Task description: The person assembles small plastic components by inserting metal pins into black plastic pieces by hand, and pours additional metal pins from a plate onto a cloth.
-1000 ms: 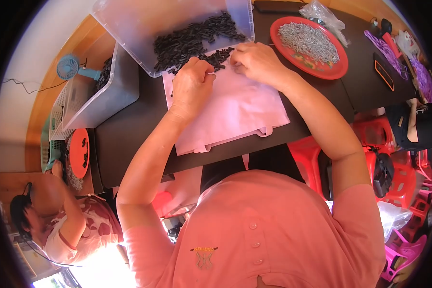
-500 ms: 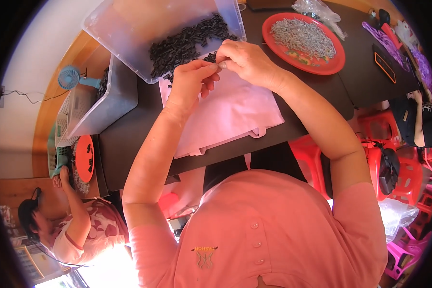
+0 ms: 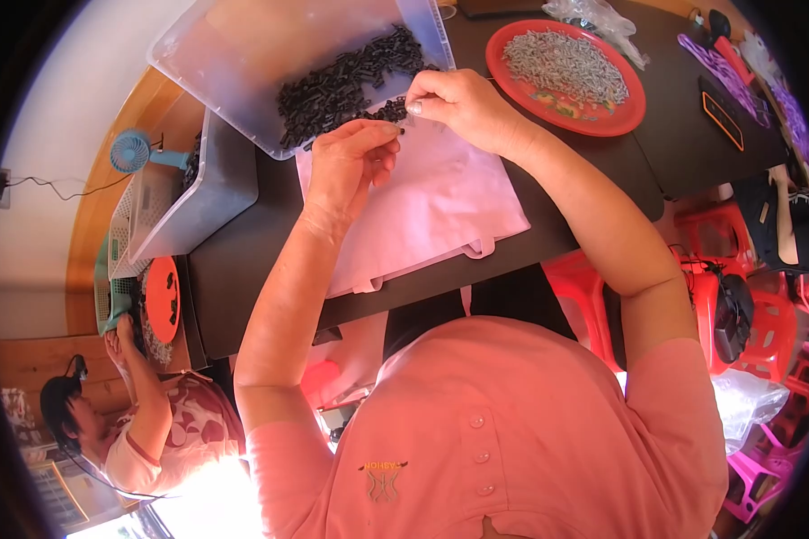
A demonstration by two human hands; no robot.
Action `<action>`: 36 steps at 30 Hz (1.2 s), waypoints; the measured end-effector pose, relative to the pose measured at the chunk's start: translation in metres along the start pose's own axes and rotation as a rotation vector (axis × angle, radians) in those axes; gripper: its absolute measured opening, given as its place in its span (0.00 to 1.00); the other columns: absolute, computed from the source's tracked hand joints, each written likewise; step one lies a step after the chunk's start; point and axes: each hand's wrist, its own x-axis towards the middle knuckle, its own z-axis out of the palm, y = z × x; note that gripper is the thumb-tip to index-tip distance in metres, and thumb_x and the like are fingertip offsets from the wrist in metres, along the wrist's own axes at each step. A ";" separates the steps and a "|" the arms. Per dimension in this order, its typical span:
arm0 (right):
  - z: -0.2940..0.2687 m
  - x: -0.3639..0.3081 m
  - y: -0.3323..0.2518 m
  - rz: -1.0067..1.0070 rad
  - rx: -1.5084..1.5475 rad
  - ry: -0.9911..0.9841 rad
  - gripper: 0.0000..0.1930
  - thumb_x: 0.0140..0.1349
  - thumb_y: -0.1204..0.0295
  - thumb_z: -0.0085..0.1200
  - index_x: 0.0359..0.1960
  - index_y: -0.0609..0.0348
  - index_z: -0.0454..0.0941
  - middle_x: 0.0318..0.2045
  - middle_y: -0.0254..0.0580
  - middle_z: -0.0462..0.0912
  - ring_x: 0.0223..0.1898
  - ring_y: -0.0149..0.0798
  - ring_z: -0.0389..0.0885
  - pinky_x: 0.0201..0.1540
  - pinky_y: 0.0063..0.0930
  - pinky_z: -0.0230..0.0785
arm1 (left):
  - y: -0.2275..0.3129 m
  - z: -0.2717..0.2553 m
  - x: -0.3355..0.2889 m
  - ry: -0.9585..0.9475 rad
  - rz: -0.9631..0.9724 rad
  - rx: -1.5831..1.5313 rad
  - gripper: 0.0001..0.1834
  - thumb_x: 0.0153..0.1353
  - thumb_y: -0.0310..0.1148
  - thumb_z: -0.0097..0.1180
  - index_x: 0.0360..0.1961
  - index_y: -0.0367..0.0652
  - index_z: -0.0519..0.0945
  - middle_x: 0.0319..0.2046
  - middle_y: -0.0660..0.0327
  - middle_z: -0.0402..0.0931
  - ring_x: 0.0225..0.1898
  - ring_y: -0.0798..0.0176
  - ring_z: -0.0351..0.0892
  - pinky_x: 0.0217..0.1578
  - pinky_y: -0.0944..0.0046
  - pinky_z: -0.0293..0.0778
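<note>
My left hand is closed in a pinch above the pink cloth bag, with a small black plastic piece just showing at its fingertips. To its right, my right hand has thumb and forefinger pressed together; whatever they may hold is too small to make out. A narrow gap separates the two hands. Just beyond them, a translucent plastic tub lies tipped toward me, with a heap of small black pieces inside and some spilling at its mouth.
A red plate of small silvery metal parts stands at right, near a clear plastic bag and a phone. At left are a second tub, a small blue fan and a co-worker. Red stools stand at right.
My hands, fingertips together before, have drawn slightly apart. The right hand has shifted a little up and away, and the black piece now shows at my left fingertips.
</note>
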 end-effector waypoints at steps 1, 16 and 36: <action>-0.001 0.000 -0.003 0.044 -0.007 -0.056 0.10 0.60 0.64 0.53 0.35 0.57 0.79 0.28 0.42 0.83 0.33 0.44 0.81 0.38 0.35 0.71 | -0.001 0.000 0.000 0.016 0.007 0.007 0.06 0.58 0.27 0.59 0.32 0.34 0.80 0.24 0.59 0.77 0.21 0.69 0.74 0.18 0.72 0.65; 0.006 0.002 0.006 0.170 0.279 -0.272 0.07 0.61 0.73 0.52 0.33 0.67 0.77 0.20 0.34 0.74 0.23 0.28 0.72 0.28 0.24 0.67 | -0.013 0.009 -0.002 0.099 0.186 0.242 0.05 0.54 0.25 0.62 0.30 0.35 0.81 0.22 0.62 0.77 0.18 0.73 0.72 0.16 0.74 0.64; 0.006 0.001 0.003 0.188 0.305 -0.295 0.08 0.62 0.71 0.54 0.33 0.65 0.78 0.20 0.34 0.75 0.22 0.28 0.73 0.26 0.23 0.66 | -0.018 0.006 -0.005 0.085 0.142 0.211 0.06 0.58 0.29 0.59 0.31 0.35 0.80 0.23 0.62 0.77 0.18 0.74 0.70 0.16 0.74 0.63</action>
